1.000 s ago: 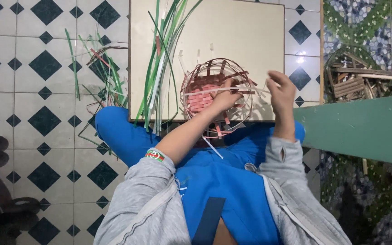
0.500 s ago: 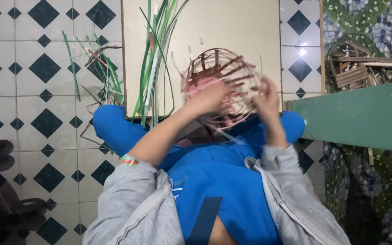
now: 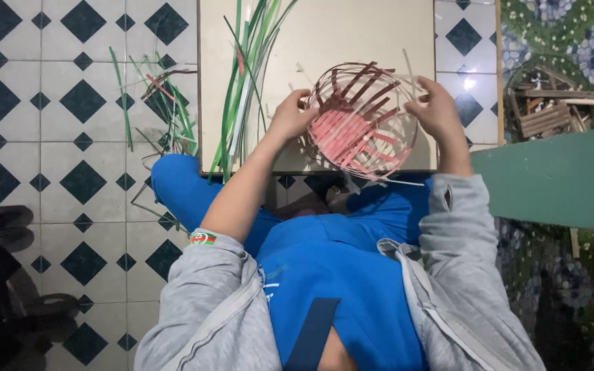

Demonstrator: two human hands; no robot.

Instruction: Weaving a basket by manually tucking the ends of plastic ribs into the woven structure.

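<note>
I hold a small round woven basket [image 3: 360, 124] of pink and dark red strips between both hands, its open mouth facing me. My left hand [image 3: 289, 117] grips its left rim. My right hand [image 3: 438, 110] grips its right rim. Loose strip ends stick out around the rim. The basket hovers over the near edge of a pale board [image 3: 324, 41] that lies on the floor in front of my knees.
A bundle of long green strips [image 3: 245, 82] lies on the board's left side. More green and red strips [image 3: 166, 106] are scattered on the tiled floor. A green plank [image 3: 551, 178] runs along the right, with wooden scraps [image 3: 548, 113] behind it. Dark sandals [image 3: 1, 220] lie at the far left.
The basket has turned from tilted sideways to mouth-up toward me. My hands have spread apart, each now on an opposite side of the rim.
</note>
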